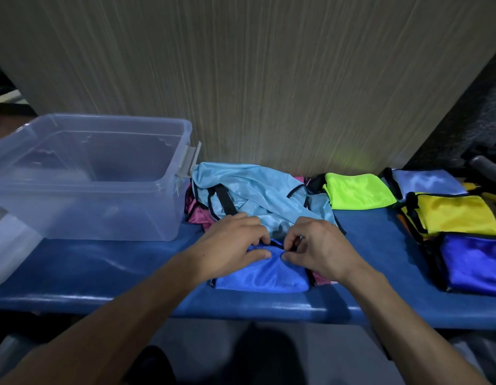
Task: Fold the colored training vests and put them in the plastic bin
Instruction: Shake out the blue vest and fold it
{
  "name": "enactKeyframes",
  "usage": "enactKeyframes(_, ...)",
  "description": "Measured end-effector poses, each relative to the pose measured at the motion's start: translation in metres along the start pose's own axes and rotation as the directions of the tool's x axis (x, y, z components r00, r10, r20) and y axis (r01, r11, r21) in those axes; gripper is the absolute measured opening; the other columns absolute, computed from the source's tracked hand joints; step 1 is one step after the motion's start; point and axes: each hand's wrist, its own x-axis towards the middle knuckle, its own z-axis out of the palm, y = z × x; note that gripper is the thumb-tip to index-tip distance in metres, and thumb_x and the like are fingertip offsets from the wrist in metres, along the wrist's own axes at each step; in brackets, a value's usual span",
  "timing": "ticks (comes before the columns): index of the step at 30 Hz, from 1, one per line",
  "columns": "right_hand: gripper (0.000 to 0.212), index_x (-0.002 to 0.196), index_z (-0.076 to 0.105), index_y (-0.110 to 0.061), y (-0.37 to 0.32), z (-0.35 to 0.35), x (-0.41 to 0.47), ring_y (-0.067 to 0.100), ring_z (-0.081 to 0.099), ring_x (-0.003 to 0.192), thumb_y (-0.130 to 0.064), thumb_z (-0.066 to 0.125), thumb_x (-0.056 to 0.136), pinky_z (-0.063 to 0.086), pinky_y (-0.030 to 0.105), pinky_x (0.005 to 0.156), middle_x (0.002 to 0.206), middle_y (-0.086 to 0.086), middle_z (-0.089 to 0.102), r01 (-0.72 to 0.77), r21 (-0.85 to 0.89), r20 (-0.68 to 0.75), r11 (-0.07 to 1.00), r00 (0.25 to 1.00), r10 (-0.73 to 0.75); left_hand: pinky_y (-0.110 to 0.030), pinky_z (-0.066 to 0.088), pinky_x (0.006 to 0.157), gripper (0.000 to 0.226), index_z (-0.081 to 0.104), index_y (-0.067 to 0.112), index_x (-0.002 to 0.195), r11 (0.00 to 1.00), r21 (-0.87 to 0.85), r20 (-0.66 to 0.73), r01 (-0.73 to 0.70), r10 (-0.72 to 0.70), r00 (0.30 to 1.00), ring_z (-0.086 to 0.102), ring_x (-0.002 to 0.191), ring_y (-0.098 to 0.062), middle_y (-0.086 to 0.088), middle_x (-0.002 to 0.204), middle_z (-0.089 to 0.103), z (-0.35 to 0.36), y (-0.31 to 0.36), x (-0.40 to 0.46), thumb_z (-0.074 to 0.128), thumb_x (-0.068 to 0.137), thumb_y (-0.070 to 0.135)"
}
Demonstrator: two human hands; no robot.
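Note:
A blue vest (265, 276) with black trim lies bunched on the blue bench (102, 268) in front of me. My left hand (230, 245) and my right hand (319, 248) both pinch its far edge, thumbs nearly touching. Behind them sits a loose heap with a light-blue vest (258, 195) over a pink vest (198, 215). At the right lie folded vests: neon green (358, 190), pale blue (427, 182), yellow (452, 213) and deep blue (474, 262). The clear plastic bin (102, 218) stands at the left with nothing visible inside it.
A wood-grain wall panel (269, 79) rises right behind the bench. The bin's clear lid (8, 245) leans at the far left. The bin's grey latch (188, 162) sticks out toward the vest heap. Below the bench edge is dark floor.

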Motion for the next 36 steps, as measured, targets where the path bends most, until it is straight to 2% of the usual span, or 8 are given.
enactKeyframes(5, 0.017, 0.086, 0.072, -0.032, 0.001, 0.003, -0.001, 0.005, 0.061, 0.073, -0.035, 0.086, 0.077, 0.050, 0.027, 0.070, 0.090, -0.012, 0.058, 0.050, 0.007, 0.012, 0.999, 0.999, -0.050, -0.027, 0.036, 0.087, 0.020, 0.058, 0.030, 0.105, 1.000, 0.013, 0.067, 0.009, -0.009, 0.998, 0.039, 0.095, -0.005, 0.017, 0.099, 0.050, 0.007, 0.005, 0.009, 0.058, 0.098, 0.050)
enactKeyframes(9, 0.017, 0.082, 0.069, -0.029, 0.004, 0.003, -0.001, 0.005, 0.059, 0.073, -0.033, 0.085, 0.077, 0.049, 0.025, 0.069, 0.087, -0.012, 0.057, 0.066, 0.006, 0.000, 0.998, 0.998, -0.066, -0.029, 0.035, 0.089, 0.013, 0.050, 0.029, 0.102, 1.000, 0.012, 0.047, 0.007, -0.007, 0.999, 0.039, 0.090, -0.006, 0.016, 0.097, 0.053, 0.007, 0.006, 0.008, 0.055, 0.102, 0.041)
enactKeyframes(17, 0.024, 0.077, 0.062, -0.030, 0.016, 0.002, -0.006, 0.005, 0.056, 0.077, -0.043, 0.082, 0.075, 0.050, 0.031, 0.070, 0.078, -0.013, 0.061, 0.049, -0.013, 0.010, 0.999, 0.999, -0.049, -0.029, 0.035, 0.068, 0.034, 0.039, 0.030, 0.080, 1.000, -0.019, -0.062, -0.025, 0.024, 0.998, 0.037, 0.074, -0.012, 0.014, 0.078, 0.044, 0.017, 0.006, -0.001, 0.062, 0.089, 0.006)
enactKeyframes(21, 0.019, 0.078, 0.059, -0.030, 0.012, 0.002, -0.010, 0.008, 0.054, 0.076, -0.036, 0.077, 0.082, 0.043, 0.031, 0.072, 0.074, -0.013, 0.061, 0.095, -0.049, -0.022, 0.994, 0.995, -0.096, -0.026, 0.038, 0.079, 0.013, 0.052, 0.028, 0.102, 1.000, -0.017, -0.077, -0.007, 0.006, 0.997, 0.046, 0.089, -0.009, 0.016, 0.098, 0.058, 0.022, 0.007, -0.002, 0.064, 0.096, 0.025)
enactKeyframes(23, 0.018, 0.081, 0.056, -0.031, 0.011, 0.003, -0.013, 0.011, 0.054, 0.074, -0.037, 0.072, 0.086, 0.038, 0.029, 0.071, 0.073, -0.010, 0.061, 0.105, -0.050, -0.057, 0.993, 0.992, -0.108, -0.028, 0.041, 0.086, 0.019, 0.054, 0.027, 0.112, 1.000, -0.022, -0.103, 0.011, -0.013, 0.995, 0.050, 0.098, -0.009, 0.015, 0.106, 0.060, 0.025, 0.007, -0.003, 0.064, 0.096, 0.030)
enactKeyframes(27, 0.016, 0.084, 0.053, -0.032, 0.008, 0.005, -0.020, 0.011, 0.053, 0.069, -0.037, 0.067, 0.090, 0.044, 0.032, 0.074, 0.076, -0.007, 0.060, 0.099, -0.019, -0.073, 0.995, 0.992, -0.101, -0.029, 0.043, 0.081, 0.013, 0.057, 0.025, 0.102, 1.000, 0.008, -0.121, 0.005, -0.004, 0.993, 0.047, 0.090, -0.011, 0.013, 0.095, 0.060, 0.027, 0.010, -0.005, 0.065, 0.092, 0.027)
enactKeyframes(32, 0.017, 0.089, 0.059, -0.032, 0.006, 0.006, -0.023, 0.007, 0.056, 0.084, -0.024, 0.075, 0.086, 0.046, 0.026, 0.077, 0.084, -0.013, 0.059, 0.024, 0.066, -0.066, 0.998, 0.998, -0.019, -0.029, 0.040, 0.075, 0.020, 0.047, 0.030, 0.090, 0.999, -0.035, -0.096, 0.030, -0.033, 0.995, 0.043, 0.086, -0.010, 0.017, 0.086, 0.054, 0.026, 0.012, -0.005, 0.063, 0.087, 0.019)
enactKeyframes(36, 0.014, 0.088, 0.063, -0.030, 0.007, 0.007, -0.021, 0.001, 0.061, 0.086, -0.023, 0.074, 0.089, 0.045, 0.014, 0.072, 0.084, -0.012, 0.067, -0.072, 0.202, -0.040, 0.977, 0.996, 0.082, -0.028, 0.043, 0.074, 0.022, 0.049, 0.032, 0.090, 0.979, -0.172, -0.113, 0.106, -0.126, 0.986, 0.043, 0.086, -0.002, 0.021, 0.077, 0.048, 0.022, 0.004, -0.004, 0.070, 0.092, 0.036)
